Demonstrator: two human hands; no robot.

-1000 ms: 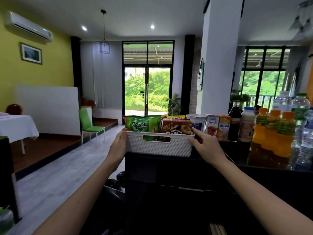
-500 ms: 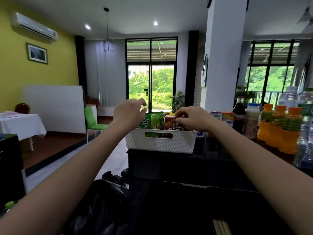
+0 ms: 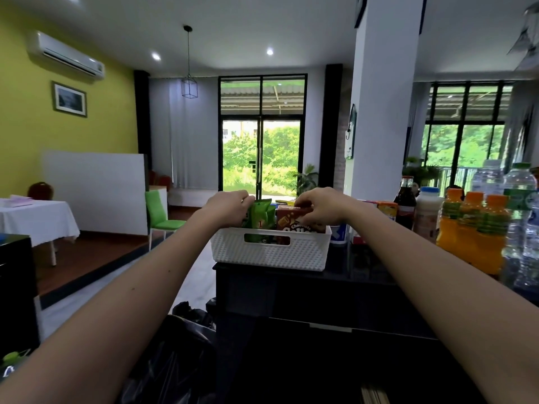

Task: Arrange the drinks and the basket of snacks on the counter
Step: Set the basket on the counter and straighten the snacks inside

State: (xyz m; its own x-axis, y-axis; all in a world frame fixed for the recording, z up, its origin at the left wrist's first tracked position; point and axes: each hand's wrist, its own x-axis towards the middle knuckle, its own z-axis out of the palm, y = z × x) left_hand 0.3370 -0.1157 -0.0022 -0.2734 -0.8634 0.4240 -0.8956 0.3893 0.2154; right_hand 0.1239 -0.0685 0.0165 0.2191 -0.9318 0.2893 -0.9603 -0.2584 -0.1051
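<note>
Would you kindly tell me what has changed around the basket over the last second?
Both hands let go of the basket's ends and rose to the snacks. The left hand now grips the green bag's top, and the right hand pinches the brown box's top edge. The basket stayed on the counter, and the drinks to its right did not move.

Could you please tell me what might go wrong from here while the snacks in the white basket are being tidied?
1. The white perforated plastic basket stands at the very left end of the black counter; a tug could slide it off.
2. The left hand grips the green snack packet and the right hand pinches the brown chocolate box; pulling might tip either out.
</note>
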